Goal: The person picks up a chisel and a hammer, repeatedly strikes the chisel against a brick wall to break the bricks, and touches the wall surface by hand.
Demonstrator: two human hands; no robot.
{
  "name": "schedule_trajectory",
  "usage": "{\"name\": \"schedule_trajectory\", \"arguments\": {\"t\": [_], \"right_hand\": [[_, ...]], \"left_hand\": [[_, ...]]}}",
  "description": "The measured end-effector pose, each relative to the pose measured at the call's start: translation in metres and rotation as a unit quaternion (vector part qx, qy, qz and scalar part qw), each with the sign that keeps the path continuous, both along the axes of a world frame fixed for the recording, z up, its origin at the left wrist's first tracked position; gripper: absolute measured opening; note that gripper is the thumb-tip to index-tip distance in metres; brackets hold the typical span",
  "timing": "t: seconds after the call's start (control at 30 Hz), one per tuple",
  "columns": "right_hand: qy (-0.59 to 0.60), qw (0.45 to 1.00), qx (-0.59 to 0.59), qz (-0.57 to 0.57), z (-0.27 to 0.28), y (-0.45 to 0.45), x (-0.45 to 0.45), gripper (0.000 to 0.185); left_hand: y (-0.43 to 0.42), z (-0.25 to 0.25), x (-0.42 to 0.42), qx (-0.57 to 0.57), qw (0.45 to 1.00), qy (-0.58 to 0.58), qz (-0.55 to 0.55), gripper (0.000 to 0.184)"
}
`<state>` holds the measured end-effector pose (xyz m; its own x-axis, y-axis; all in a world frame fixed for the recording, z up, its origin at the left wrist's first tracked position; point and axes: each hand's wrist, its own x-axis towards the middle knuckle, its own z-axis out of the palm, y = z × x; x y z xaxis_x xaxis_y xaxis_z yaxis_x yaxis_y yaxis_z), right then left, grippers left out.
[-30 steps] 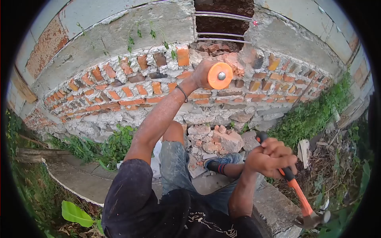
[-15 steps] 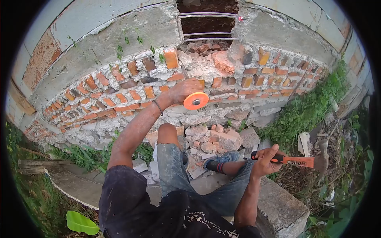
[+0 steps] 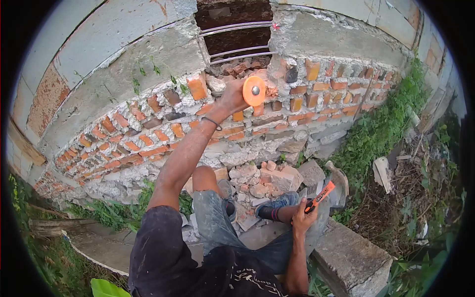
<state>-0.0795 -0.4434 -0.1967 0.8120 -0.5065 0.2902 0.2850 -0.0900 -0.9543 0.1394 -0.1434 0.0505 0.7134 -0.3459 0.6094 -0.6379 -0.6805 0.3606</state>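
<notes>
My left hand (image 3: 231, 97) is closed around a chisel with a round orange hand guard (image 3: 254, 91), whose steel striking end faces me. It is held against the broken top of the brick wall (image 3: 178, 129), just below the opening. The chisel's blade is hidden behind my hand and the guard. Low on the right, beside my knee, my right hand (image 3: 303, 218) grips a hammer (image 3: 324, 192) by its black and orange handle. The hammer's head (image 3: 338, 185) points up and away from me, apart from the chisel.
Metal bars (image 3: 237, 28) cross the dark opening above the wall. Broken bricks and mortar chunks (image 3: 267, 178) are heaped at my feet. A concrete block (image 3: 351, 257) lies at my right, with green plants (image 3: 378, 133) along the wall's base. Cracked concrete plaster (image 3: 341, 42) flanks the opening.
My left hand has moved the chisel up and right along the wall, its guard now turned more toward me. My right hand has drawn the hammer inward, and its head has swung from pointing right to upward.
</notes>
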Motion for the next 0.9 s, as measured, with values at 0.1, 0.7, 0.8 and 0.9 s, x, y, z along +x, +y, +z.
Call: {"name": "schedule_trajectory", "arguments": {"t": [0.1,0.7,0.8,0.9], "right_hand": [[0.002,1.0,-0.021,0.017,-0.024,-0.003,-0.002,0.019],[0.148,0.965,0.12,0.18,0.019,0.008,-0.012,0.023],[0.218,0.894,0.282,0.271,0.033,0.009,-0.009,0.027],[0.247,0.846,0.343,0.325,0.005,0.007,-0.005,0.031]], "left_hand": [[0.014,-0.004,0.014,-0.044,0.999,0.024,0.005,0.03],[-0.051,-0.068,-0.119,-0.043,0.978,0.041,-0.198,0.042],[-0.092,-0.085,-0.139,0.005,0.966,0.104,-0.237,0.049],[-0.121,-0.123,-0.159,0.117,0.953,0.092,-0.264,0.059]]}}
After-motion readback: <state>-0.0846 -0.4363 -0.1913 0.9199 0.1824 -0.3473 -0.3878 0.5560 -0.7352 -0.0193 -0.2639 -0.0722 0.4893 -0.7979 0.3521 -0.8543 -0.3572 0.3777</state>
